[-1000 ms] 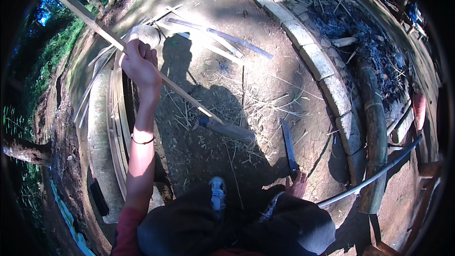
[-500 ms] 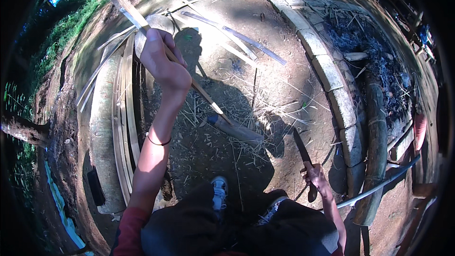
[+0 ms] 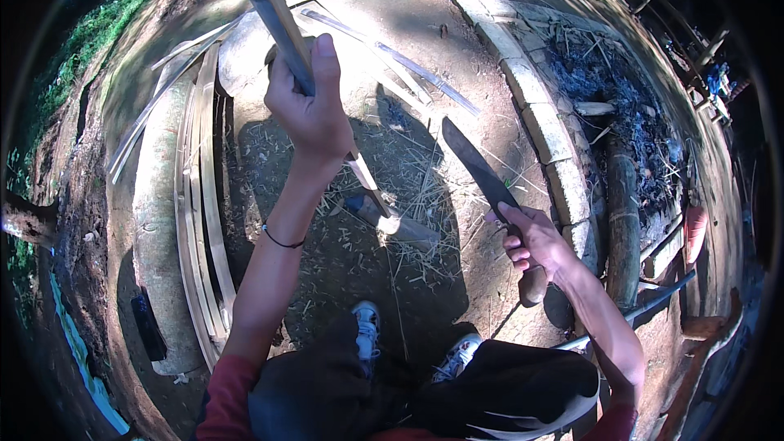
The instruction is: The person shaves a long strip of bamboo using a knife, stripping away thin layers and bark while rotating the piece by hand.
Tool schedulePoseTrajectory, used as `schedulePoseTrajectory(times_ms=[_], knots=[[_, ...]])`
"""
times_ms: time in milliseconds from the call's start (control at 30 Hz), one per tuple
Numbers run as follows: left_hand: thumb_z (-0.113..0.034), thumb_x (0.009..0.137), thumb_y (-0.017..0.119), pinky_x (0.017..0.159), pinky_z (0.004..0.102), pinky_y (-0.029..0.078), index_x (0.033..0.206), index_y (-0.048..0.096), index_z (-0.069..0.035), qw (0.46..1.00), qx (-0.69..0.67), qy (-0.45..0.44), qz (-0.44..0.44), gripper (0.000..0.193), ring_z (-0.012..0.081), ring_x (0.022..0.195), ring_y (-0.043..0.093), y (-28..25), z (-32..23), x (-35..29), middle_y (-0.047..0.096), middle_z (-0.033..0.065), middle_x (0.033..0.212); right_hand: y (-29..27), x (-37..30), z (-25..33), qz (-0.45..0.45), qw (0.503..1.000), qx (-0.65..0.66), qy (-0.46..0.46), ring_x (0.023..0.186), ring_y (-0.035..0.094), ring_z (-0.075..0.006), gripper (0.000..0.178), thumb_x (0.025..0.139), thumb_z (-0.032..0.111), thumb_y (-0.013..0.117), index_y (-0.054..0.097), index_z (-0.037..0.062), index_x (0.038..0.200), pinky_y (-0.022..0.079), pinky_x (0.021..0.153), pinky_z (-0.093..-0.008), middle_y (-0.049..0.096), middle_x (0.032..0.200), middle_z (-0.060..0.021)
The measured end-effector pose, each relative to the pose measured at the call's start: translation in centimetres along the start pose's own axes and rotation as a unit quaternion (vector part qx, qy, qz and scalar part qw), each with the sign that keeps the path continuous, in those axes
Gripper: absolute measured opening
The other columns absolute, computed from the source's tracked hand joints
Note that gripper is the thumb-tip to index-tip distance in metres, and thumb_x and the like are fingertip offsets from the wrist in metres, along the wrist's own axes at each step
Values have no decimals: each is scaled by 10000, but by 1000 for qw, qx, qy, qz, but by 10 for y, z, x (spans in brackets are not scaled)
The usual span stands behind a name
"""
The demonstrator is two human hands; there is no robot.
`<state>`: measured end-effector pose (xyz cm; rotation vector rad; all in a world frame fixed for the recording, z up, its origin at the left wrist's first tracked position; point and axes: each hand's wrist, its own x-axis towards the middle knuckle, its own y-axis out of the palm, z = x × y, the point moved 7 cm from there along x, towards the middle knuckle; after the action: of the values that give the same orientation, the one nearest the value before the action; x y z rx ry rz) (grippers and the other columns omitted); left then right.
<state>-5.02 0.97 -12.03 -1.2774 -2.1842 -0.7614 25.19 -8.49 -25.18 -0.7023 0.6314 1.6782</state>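
Observation:
My left hand (image 3: 310, 114) is closed around a long split bamboo strip (image 3: 282, 28), thumb pointing up. The strip slants down from the upper left past my wrist. Its lower end meets a short cut log (image 3: 408, 231) on the ground, though whether it touches cannot be told. My right hand (image 3: 535, 243) grips a machete by its wooden handle (image 3: 533, 286). The dark machete blade (image 3: 478, 167) points up and to the left, apart from the strip. Thin bamboo shavings (image 3: 433, 188) lie scattered around the short log.
To the left lies a thick pale log (image 3: 159, 237), with long bamboo slats (image 3: 200, 220) beside it and a dark flat object (image 3: 149, 327) on it. More strips (image 3: 429, 77) lie ahead. A stone border (image 3: 531, 102) edges an ash bed (image 3: 600, 73) and a bamboo pole (image 3: 623, 220) at right.
My right hand has risen and moved forward with the machete, its blade now closer to the strip. My left hand has turned and shifted slightly right, and the strip stands steeper.

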Motion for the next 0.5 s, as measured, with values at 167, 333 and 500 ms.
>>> schedulePoseTrajectory(times_ms=[167,333,500], knots=[[-208,958,596,433,203,208,909,501,-50,998,-43,36,-1,191,-8,472,277,-2,9,13,369,-61,616,78,-7,20,91,983,157,-22,539,342,-38,333,985,324,491,540,34,1141,300,446,-196,352,673,51],[-298,963,519,371,205,281,991,504,-32,995,-49,-39,82,268,58,382,405,13,-5,21,438,-16,529,111,9,-3,12,988,142,-52,440,358,-58,182,991,227,498,560,57,1006,311,371,-222,437,618,10],[-474,951,409,425,275,448,1047,498,-17,991,-32,-48,118,476,165,437,543,9,-23,43,494,56,519,130,18,-12,17,956,269,-117,380,345,-78,183,988,194,476,571,56,1060,295,335,-248,399,523,9]])
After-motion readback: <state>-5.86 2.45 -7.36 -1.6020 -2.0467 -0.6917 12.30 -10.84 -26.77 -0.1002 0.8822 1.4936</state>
